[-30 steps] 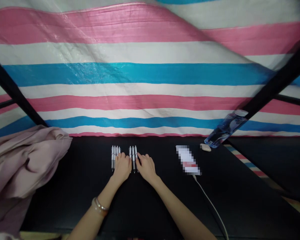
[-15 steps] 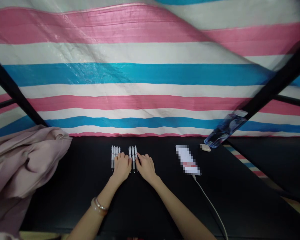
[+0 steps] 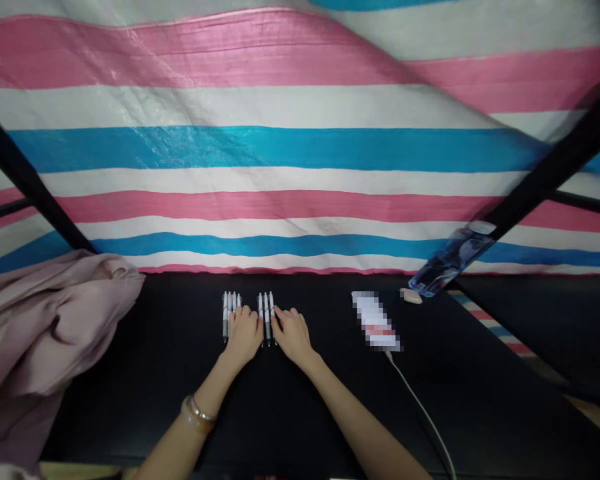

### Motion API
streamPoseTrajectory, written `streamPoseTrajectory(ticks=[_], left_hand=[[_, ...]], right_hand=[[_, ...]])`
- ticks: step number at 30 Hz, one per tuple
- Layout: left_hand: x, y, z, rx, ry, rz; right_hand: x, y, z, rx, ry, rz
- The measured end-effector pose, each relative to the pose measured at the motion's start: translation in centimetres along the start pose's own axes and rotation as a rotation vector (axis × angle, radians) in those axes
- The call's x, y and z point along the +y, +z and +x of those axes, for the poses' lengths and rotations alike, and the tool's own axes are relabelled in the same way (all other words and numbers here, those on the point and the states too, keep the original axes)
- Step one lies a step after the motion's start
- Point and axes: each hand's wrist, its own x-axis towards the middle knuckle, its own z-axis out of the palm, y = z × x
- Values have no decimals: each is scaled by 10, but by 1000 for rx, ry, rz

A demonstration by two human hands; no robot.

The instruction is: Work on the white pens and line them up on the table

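Rests the left hand [image 3: 245, 333], with bent fingers [image 3: 247, 315], partly over a row of white pens [image 3: 225, 315] on the black tabletop [image 3: 180, 427], and sets the right hand [image 3: 293, 333] at the right edge of a second pen group [image 3: 267, 310], lying between both hands' fingers; cannot tell grasping from mere touching on either side. Shows, well right of the fingers, a smartphone [image 3: 377, 321] plugged into a white cable [image 3: 416, 395] and, farther off, a clear plastic bottle [image 3: 450, 260]; far left of them, a heap of pale pink cloth [image 3: 50, 327].
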Motion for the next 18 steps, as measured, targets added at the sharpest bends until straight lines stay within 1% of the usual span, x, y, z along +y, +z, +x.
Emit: streamPoseTrajectory(ticks=[11,18], left_hand=[[0,-2,-1,-10,-9,-9],[0,-2,-1,-17,-18,-26]], right_hand=[[0,-1,1,-13,-2,0],[1,2,1,3,-10,-6]])
